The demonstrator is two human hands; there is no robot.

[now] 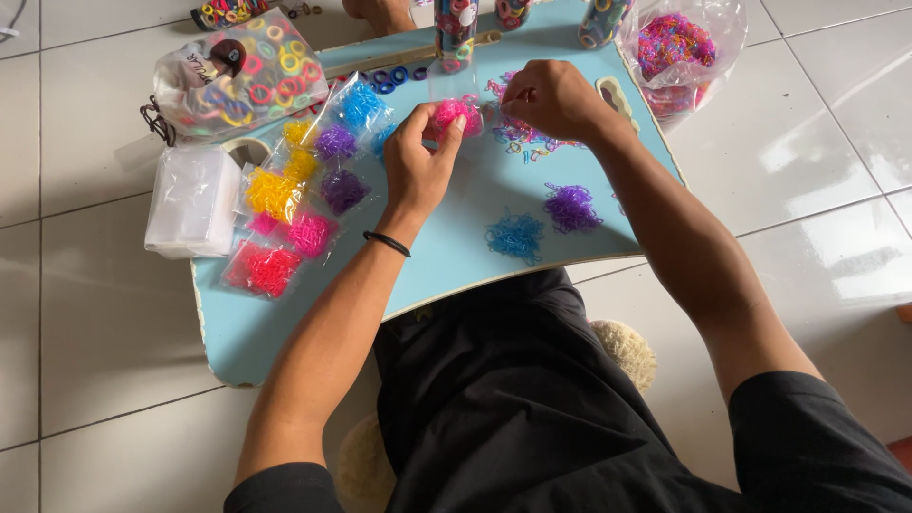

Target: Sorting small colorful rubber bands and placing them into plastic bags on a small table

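Observation:
My left hand [418, 161] pinches a small clear bag of pink elastic bands [454, 112] above the light blue lap table [446, 256]. My right hand [551, 95] is closed, its fingertips at the bag's right edge and over a loose scatter of mixed coloured bands [527, 138]. A black band sits on my left wrist [387, 243]. Loose piles of blue bands [516, 235] and purple bands [571, 208] lie on the table nearer to me.
Filled small bags in yellow, pink, purple and blue [299, 204] lie at the table's left. A stack of empty clear bags [193, 199], a big bag of hair rings [239, 81], another bag of bands [676, 47] and tubes [456, 28] stand around. White tiled floor surrounds.

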